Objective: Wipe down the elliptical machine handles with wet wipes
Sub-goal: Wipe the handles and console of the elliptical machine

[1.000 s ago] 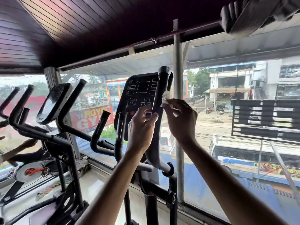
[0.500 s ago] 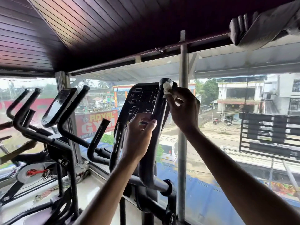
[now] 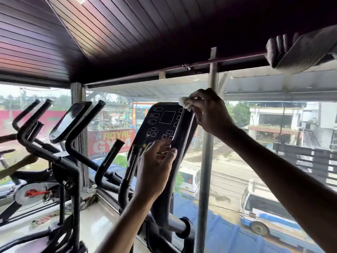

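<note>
White and crumpled, the wet wipe [image 3: 182, 103] sits bunched at the very top end of the elliptical machine's black handle [image 3: 182, 133]. The right hand [image 3: 209, 114] pinches it there, fingers curled over the handle tip and covering it. Only a small wad of the wipe shows past the fingertips, on the side toward the console [image 3: 164, 123]. The handle is a matt black tube that slants up and to the right across the console's right edge. The left hand [image 3: 155, 167] grips the same handle at about mid-length, fingers wrapped round the tube.

The console face is dark, with thin white outlined boxes set around one larger square; any lettering on it is too small to read. Beyond the window glass a red banner [image 3: 111, 141] reads "ROYAL GYM" in yellow and white letters. A smaller line below begins "LADIES &", and a handlebar hides the rest.

A second black machine [image 3: 54, 156] stands to the left near the window corner, its own screen tilted. A grey metal post [image 3: 207, 161] rises just behind the handle. Down in the street stands a white and blue bus [image 3: 264, 209].
</note>
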Motion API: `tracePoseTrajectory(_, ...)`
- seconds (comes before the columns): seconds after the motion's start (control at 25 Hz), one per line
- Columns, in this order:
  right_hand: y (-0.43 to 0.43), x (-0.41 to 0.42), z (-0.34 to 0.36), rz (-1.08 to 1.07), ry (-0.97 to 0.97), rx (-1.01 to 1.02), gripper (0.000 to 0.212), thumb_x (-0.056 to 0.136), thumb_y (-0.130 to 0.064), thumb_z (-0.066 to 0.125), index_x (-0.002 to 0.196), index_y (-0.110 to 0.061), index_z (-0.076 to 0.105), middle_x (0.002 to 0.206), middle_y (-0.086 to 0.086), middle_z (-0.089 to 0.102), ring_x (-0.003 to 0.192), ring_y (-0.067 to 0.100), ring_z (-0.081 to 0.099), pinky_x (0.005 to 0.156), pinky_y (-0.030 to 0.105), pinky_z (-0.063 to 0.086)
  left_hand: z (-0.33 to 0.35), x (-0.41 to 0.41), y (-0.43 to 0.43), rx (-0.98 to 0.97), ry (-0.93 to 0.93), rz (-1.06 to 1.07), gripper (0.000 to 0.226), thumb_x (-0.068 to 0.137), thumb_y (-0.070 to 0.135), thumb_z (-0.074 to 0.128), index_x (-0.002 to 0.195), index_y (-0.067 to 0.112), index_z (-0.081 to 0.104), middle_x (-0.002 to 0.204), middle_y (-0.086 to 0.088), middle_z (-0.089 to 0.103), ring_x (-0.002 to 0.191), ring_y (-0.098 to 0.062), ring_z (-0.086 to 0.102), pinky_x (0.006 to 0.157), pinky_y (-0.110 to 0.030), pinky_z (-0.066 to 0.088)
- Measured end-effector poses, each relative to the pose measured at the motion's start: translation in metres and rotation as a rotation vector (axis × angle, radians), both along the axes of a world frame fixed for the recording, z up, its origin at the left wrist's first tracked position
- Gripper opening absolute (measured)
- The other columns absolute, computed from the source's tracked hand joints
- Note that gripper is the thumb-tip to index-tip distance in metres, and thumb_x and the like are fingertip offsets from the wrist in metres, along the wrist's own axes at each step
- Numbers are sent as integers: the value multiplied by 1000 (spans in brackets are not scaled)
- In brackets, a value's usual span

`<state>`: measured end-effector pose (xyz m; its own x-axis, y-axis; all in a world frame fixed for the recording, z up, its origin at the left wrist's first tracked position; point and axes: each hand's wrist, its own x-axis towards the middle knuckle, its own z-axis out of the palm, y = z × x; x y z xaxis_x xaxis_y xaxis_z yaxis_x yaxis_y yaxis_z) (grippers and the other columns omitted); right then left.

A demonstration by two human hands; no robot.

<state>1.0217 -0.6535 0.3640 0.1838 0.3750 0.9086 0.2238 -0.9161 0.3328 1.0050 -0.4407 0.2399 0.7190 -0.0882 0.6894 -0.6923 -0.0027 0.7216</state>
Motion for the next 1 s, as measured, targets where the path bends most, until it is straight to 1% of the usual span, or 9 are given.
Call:
tracePoseTrajectory(0.08,-2,-3,7,-4,61,-97,30,84,4,78,113,-3,77,106,8,72,94,32,62,80,35,56,-1,-2,1,12,-10,19,23,95,22,72,116,29,73,104,13,73,80,9,66,66,-5,45)
tracePoseTrajectory(0.2,-3,-5,12,-22,74,-114,30,86,6,72,115,-1,77,109,9,72,97,32,61,82,33,54,-3,-4,3,25,-19,28,24,95,24,72,118,29,73,110,14,73,85,9,68,70,-6,47)
tracePoseTrajectory(0.32,-1,-8,15,-40,104,-198,29,85,8,73,112,0,77,108,10,74,96,33,61,82,33,53,-7,-6,8,46,5,6,31,92,39,69,123,35,71,112,24,71,91,9,68,83,-21,54)
tracePoseTrajectory(0.4,-2,-7,20,-54,117,-230,30,83,9,75,112,-1,77,107,9,75,95,33,61,80,39,57,-11,-9,12,62,42,-22,32,93,42,68,124,41,67,108,34,69,93,10,67,85,-23,53)
tracePoseTrajectory(0.52,-6,-7,27,-32,184,-326,36,82,11,75,115,-3,77,109,8,77,93,30,61,79,37,55,-19,-12,19,56,115,-88,26,96,35,70,120,44,65,107,25,71,94,8,66,84,-25,50)
tracePoseTrajectory(0.6,-2,-10,23,-30,160,-283,39,81,14,74,115,-5,77,109,8,76,91,31,62,80,35,55,-24,-15,22,49,161,-137,24,90,43,70,113,44,69,106,20,75,98,1,70,92,-35,54)
tracePoseTrajectory(0.72,4,-16,8,43,195,-311,37,86,11,67,117,-6,77,111,7,75,90,25,59,90,23,44,-32,-24,26,139,172,-223,39,79,55,69,118,53,63,104,16,76,97,-10,73,95,-49,56)
tracePoseTrajectory(0.84,3,-16,10,36,218,-294,42,83,14,68,118,-8,77,112,5,76,88,26,59,87,23,41,-35,-30,27,168,189,-256,52,73,62,71,123,57,57,100,13,76,86,-15,75,90,-50,59)
tracePoseTrajectory(1.0,13,-24,3,41,265,-294,42,80,15,72,114,-8,78,105,5,77,87,27,60,84,22,40,-37,-35,30,151,203,-262,50,79,53,73,124,59,56,93,11,76,76,-16,75,83,-48,62)
